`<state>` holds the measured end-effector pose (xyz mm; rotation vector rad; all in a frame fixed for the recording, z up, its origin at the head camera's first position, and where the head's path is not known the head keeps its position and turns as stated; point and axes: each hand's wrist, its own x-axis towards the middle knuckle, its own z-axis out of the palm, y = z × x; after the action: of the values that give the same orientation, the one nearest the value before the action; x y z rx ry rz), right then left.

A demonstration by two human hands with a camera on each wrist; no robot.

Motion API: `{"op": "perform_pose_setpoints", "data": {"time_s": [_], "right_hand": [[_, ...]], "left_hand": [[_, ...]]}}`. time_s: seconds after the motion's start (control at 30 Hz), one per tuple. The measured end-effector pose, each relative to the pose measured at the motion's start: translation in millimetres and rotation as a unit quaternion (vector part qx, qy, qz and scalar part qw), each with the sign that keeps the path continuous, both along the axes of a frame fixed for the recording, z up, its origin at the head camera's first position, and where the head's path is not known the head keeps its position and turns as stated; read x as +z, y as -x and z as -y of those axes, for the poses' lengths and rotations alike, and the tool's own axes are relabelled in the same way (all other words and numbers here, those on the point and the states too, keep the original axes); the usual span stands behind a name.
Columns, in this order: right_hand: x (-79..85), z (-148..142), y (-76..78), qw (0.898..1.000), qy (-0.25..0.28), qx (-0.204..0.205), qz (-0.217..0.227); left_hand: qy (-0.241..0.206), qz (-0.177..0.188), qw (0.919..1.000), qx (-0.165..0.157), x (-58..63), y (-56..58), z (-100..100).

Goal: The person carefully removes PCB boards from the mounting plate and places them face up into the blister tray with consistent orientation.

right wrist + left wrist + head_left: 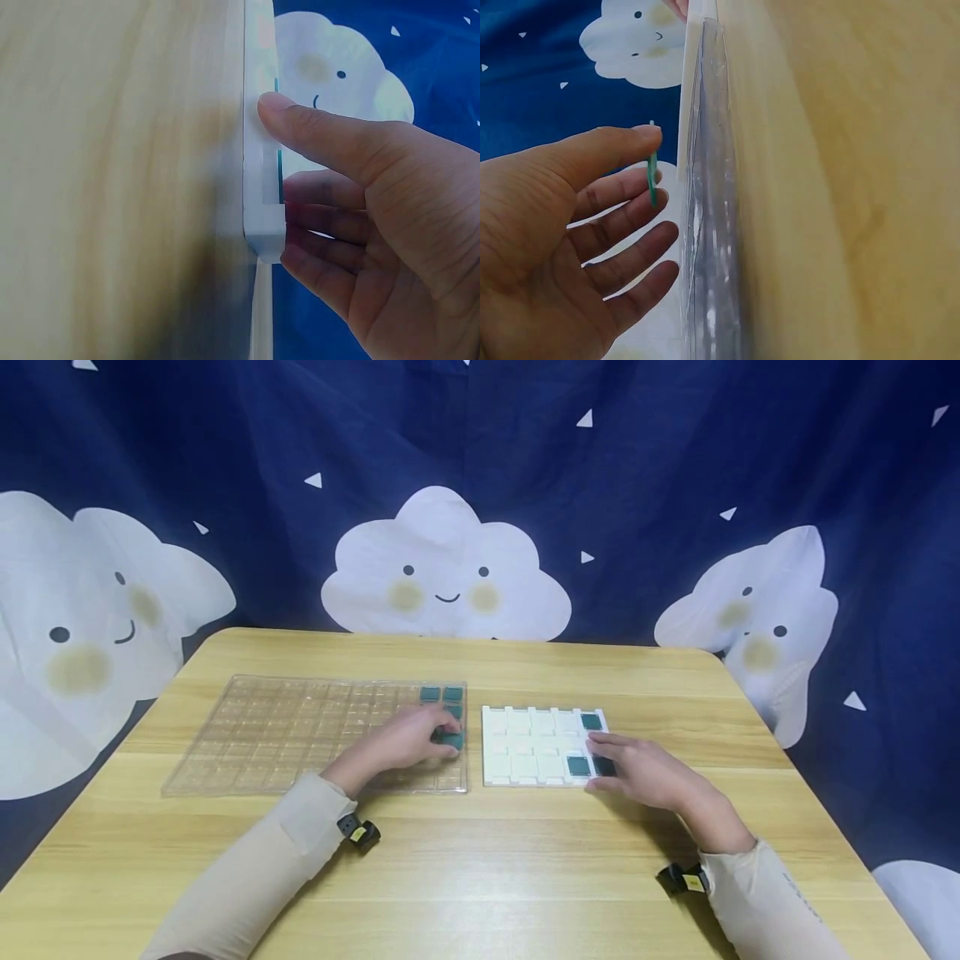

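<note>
On a wooden table (525,877), a clear compartmented tray (300,735) lies just beside a smaller white tray (517,745).
The right hand (645,768), fingers relaxed, touches the white tray's right end; the left hand (405,735) pinches a green square (654,180) between thumb and fingertips, just above the clear tray's right end, while other green squares (452,693) sit in both trays' right-hand compartments.

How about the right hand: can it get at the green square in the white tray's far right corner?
Likely yes: the right hand is close by, at the right side of the white tray, and nothing appears to cover that green square.
</note>
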<state>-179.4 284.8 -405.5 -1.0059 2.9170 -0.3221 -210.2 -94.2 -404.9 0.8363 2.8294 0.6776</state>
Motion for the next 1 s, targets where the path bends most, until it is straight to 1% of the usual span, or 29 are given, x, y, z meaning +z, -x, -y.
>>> {"op": "perform_pose_setpoints", "data": {"time_s": [0.13, 0.3, 0.47, 0.87, 1.0], "right_hand": [[0.4, -0.5, -0.2, 1.000, 0.001, 0.000, 0.000], [0.0, -1.2, 0.0, 1.000, 0.000, 0.001, -0.001], [0.5, -1.4, -0.9, 1.000, -0.001, -0.001, 0.000], [0.4, -1.1, -0.5, 1.000, 0.000, -0.001, 0.000], [0.4, -1.2, -0.4, 1.000, -0.001, -0.002, -0.001]], "left_hand": [[0.009, -0.006, 0.9999, -0.009, -0.7, -0.7, 0.1], [0.018, -0.005, 0.9997, -0.015, -2.8, -1.3, -0.7], [0.025, 0.000, 0.9996, -0.015, -5.6, -2.2, -1.2], [0.026, 0.009, 0.9996, -0.008, -5.0, -4.0, -1.4], [0.026, 0.003, 0.9996, -0.011, -6.2, -3.3, -1.4]]}}
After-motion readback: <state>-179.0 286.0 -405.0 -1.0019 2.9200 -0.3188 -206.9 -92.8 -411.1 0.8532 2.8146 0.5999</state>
